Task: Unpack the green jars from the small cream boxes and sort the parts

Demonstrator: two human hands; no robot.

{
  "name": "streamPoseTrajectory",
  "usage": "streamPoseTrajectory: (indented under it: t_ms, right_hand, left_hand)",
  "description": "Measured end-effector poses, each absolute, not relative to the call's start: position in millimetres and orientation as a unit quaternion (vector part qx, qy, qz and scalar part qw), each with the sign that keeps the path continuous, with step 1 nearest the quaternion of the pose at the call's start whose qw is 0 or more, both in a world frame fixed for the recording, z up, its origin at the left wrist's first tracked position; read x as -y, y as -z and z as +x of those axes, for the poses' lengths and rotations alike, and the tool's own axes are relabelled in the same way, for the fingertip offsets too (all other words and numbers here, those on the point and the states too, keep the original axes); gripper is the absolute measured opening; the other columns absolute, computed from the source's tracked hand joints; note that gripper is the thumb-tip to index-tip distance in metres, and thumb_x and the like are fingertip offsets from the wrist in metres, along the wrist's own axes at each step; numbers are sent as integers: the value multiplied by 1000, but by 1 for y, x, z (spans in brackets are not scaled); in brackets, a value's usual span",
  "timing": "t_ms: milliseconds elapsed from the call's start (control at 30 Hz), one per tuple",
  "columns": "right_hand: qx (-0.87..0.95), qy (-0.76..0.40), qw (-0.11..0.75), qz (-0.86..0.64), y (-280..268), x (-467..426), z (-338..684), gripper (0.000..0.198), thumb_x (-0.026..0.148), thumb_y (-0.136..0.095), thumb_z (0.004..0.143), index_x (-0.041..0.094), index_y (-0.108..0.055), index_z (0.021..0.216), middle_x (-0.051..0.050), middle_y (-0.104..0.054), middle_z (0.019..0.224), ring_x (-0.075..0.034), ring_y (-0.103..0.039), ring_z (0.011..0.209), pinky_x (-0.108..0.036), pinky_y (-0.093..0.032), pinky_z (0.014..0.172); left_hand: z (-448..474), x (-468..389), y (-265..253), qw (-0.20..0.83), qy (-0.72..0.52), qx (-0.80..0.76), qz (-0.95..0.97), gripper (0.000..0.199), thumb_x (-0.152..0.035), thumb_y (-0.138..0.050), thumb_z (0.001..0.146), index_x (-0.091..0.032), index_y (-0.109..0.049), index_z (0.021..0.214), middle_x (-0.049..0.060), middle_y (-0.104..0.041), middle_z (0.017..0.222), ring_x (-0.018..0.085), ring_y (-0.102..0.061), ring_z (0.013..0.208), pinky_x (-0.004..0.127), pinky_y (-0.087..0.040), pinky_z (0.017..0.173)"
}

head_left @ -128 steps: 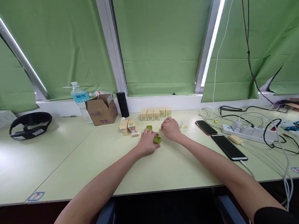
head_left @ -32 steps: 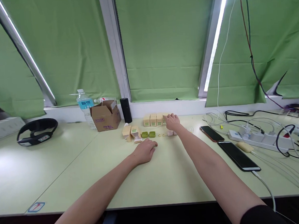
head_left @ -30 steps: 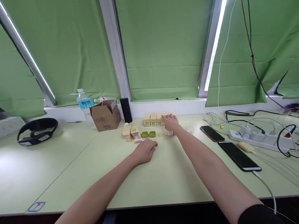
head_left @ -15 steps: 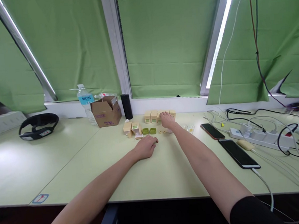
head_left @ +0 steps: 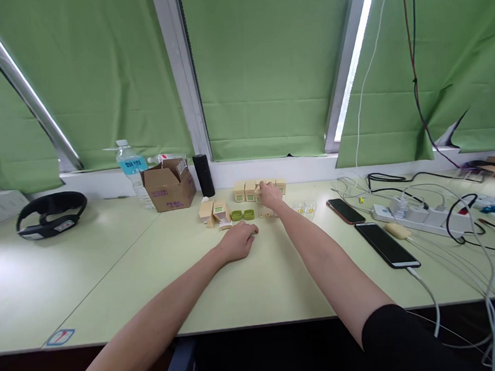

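Note:
My right hand [head_left: 270, 196] reaches to a row of small cream boxes and has its fingers closed on one small box [head_left: 258, 194], which sits a little in front of the others. More boxes of that row [head_left: 245, 191] stand on both sides of it. My left hand [head_left: 238, 242] rests on the table, fingers loosely bent and apart, with nothing visible in it. Just beyond it are an open green case [head_left: 242, 214] and two opened cream boxes [head_left: 219, 210]. Tiny pale pieces [head_left: 267, 213] lie below my right hand, and small clear containers [head_left: 304, 208] are right of it.
A cardboard box [head_left: 169, 188], a water bottle [head_left: 132, 171] and a black cylinder [head_left: 203, 175] stand at the back left. A black headset [head_left: 52, 215] lies farther left. To the right are two phones [head_left: 387, 245], a power strip [head_left: 419, 221] and tangled cables.
My right hand has drawn slightly left and toward me, and a small box has come forward from the row with it. The left hand stays on the table. The view has shifted slightly.

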State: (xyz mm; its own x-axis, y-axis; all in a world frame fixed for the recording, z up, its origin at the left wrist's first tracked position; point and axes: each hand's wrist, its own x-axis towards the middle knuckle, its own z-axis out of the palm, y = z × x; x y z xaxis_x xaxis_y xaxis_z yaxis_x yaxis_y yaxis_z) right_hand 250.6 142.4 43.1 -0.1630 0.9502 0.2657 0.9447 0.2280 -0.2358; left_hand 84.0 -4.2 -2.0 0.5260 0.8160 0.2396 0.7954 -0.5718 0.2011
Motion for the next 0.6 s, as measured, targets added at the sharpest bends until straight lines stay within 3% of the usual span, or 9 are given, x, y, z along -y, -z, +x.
streamPoseTrajectory:
  t_ms: [100,233,367,467,600]
  right_hand:
    - [759,-1,216,-615,-55,-130,255,29,22,-54,97,23,-45,125,-16,-55,127,-29,-62,109,-37,-49,79]
    - [784,-17,288,-549,-57,-89,279,33,33,-57,96,24,-41,124,-12,-54,127,-22,-62,93,-33,-48,73]
    - [806,-138,303,-490,-33,-28,314,47,37,-71,84,25,-43,120,-4,-61,106,-20,-61,81,-31,-47,67]
    - [792,-224,316,-472,-11,4,332,46,40,-69,85,25,-44,121,-6,-59,117,-16,-62,78,-31,-51,70]
    - [777,-278,319,-466,7,12,339,78,33,-79,76,26,-35,141,-8,-57,124,-18,-64,88,-34,-54,79]
  left_hand:
    - [82,6,1,37,-160,-464,870,29,-19,-46,93,-20,-68,112,11,-72,105,29,-62,106,39,-50,83]
    - [75,4,-3,58,-203,-513,832,30,-27,-47,93,-22,-71,111,10,-72,104,28,-65,103,37,-51,81]
    - [73,-10,-16,91,-278,-552,781,29,-28,-47,91,-21,-72,105,6,-73,90,25,-67,90,35,-50,80]
    - [79,-20,-23,154,-292,-546,770,29,-26,-48,87,-19,-72,101,4,-73,83,23,-67,79,33,-50,75]
    - [96,-18,-17,249,-252,-517,779,40,-20,-50,80,-16,-69,115,4,-71,78,23,-66,79,32,-49,71]
